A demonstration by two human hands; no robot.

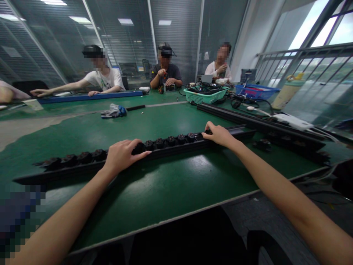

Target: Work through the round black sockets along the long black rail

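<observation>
A long black rail [176,146] lies across the green table in front of me, carrying a row of black round modules [171,140]. Over the middle of the rail, my left hand [121,156] is closed around one of these modules, its thumb along the rail's near side. Farther right, my right hand [217,134] pinches a small black module [209,131] at the rail, past the end of the row. The fingers partly cover that piece, so I cannot tell whether it is seated in the rail.
Another black rail [264,125] and a loose black module [263,144] lie at right. Behind are a green basket [204,97] of cables, a blue basket [256,92], gloves [113,111] and a tumbler [288,92]. Several people sit across the table, one reaching along a blue bar [93,97].
</observation>
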